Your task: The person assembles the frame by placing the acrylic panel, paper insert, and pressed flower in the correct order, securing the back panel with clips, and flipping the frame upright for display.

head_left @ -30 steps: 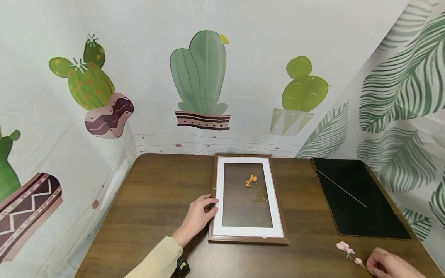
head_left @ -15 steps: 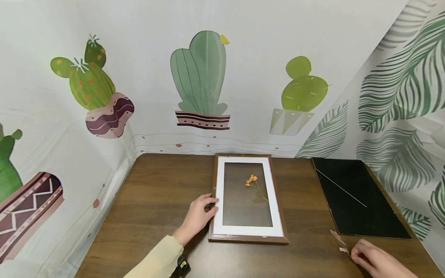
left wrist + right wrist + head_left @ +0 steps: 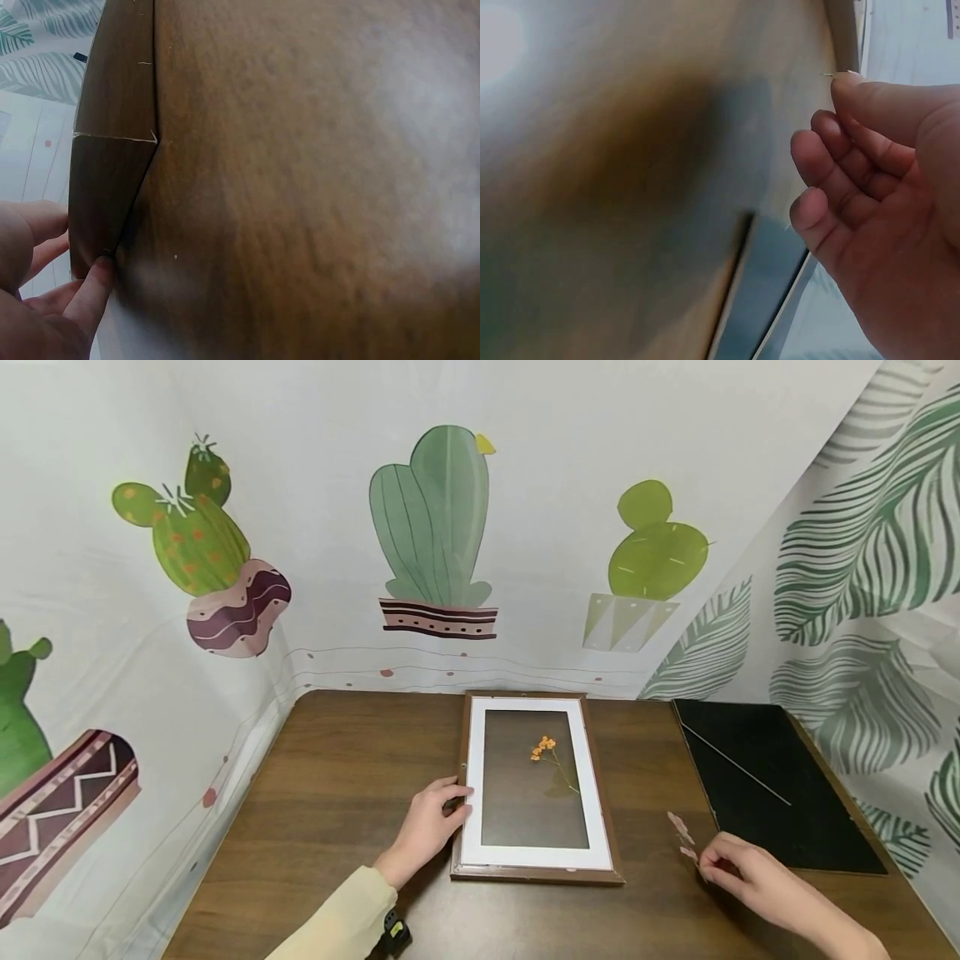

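Observation:
A brown wooden picture frame (image 3: 536,875) with a white mat (image 3: 472,777) lies flat at the middle of the table. Inside its opening rests a pressed orange flower (image 3: 543,747) with a thin stem. My left hand (image 3: 429,818) holds the frame's left side; the left wrist view shows fingers on top and a digit against the frame's side wall (image 3: 112,82). To the right of the frame, my right hand (image 3: 753,877) pinches a pink flower sprig (image 3: 681,833) by its stem, above the table. In the right wrist view only the stem tip (image 3: 826,74) shows.
A black backing board (image 3: 787,835) lies at the table's right, with a thin pale stick (image 3: 738,767) across it. Behind the brown wooden table (image 3: 360,743) hangs a white cloth (image 3: 540,527) printed with cacti and leaves.
My right hand has lifted the pink flower sprig and moved it left and away from me, closer to the frame. The left hand stays at the frame's left side.

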A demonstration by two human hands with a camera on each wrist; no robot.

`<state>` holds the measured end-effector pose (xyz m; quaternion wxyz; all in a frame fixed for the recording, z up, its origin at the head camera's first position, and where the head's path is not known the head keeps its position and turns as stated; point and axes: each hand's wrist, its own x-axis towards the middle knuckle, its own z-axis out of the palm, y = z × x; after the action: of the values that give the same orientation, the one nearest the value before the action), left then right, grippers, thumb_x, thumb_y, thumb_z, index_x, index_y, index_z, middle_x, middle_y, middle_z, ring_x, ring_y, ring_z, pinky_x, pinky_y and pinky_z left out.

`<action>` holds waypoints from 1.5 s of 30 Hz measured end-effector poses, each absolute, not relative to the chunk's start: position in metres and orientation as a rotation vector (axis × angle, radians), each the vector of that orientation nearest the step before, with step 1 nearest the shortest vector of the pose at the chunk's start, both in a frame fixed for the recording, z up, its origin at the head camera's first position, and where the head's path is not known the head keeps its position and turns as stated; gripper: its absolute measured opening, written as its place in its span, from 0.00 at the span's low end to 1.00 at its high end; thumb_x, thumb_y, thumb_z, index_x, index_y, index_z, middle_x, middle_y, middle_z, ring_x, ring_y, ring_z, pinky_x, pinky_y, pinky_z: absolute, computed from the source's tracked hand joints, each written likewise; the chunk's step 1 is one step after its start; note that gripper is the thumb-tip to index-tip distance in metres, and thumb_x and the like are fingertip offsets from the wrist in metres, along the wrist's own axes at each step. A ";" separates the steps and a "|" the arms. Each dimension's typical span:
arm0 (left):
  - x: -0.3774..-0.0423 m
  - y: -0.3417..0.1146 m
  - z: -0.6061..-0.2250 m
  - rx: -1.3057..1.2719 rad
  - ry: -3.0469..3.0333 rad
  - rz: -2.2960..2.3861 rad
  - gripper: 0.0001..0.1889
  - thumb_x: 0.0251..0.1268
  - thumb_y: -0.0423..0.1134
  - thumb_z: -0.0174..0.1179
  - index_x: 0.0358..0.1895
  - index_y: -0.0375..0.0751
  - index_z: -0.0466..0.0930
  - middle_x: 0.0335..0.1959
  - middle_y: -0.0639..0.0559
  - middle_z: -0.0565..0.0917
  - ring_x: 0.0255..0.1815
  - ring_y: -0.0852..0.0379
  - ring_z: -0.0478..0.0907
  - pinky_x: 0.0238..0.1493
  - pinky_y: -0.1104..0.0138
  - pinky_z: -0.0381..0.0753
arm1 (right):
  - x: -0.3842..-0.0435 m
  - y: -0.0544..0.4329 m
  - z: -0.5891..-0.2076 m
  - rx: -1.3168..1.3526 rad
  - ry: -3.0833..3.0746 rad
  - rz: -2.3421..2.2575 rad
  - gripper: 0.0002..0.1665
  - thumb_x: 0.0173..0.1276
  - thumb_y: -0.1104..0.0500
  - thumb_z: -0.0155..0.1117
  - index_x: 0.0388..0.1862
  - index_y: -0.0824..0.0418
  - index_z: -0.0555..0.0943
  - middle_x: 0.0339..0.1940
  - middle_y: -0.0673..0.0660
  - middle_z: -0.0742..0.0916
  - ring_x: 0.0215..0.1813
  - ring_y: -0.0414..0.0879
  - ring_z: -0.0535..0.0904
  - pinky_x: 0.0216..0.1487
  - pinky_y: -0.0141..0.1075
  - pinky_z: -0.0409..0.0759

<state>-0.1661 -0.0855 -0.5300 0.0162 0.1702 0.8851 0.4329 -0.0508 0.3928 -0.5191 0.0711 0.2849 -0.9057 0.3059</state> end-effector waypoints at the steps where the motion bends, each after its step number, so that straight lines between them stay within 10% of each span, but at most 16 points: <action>1: -0.166 -0.085 -0.530 0.529 2.754 1.347 0.12 0.69 0.33 0.68 0.53 0.37 0.89 0.65 0.30 0.79 0.62 0.35 0.81 0.50 0.58 0.88 | -0.055 0.389 -0.517 0.860 -2.712 0.922 0.26 0.56 0.77 0.74 0.34 0.47 0.77 0.33 0.37 0.77 0.36 0.27 0.69 0.30 0.24 0.67; 45: -0.168 -0.086 -0.535 0.560 2.785 1.347 0.12 0.68 0.32 0.68 0.52 0.38 0.90 0.63 0.30 0.80 0.60 0.36 0.82 0.49 0.60 0.88 | -0.168 0.244 -0.505 0.832 -2.924 0.746 0.08 0.70 0.62 0.72 0.34 0.49 0.84 0.41 0.44 0.80 0.35 0.34 0.75 0.34 0.32 0.77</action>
<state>-0.1677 -0.0857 -0.5346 -0.0013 0.1781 0.8858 0.4284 -0.1679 0.2439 -0.5050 0.0057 0.2657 -0.9341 0.2383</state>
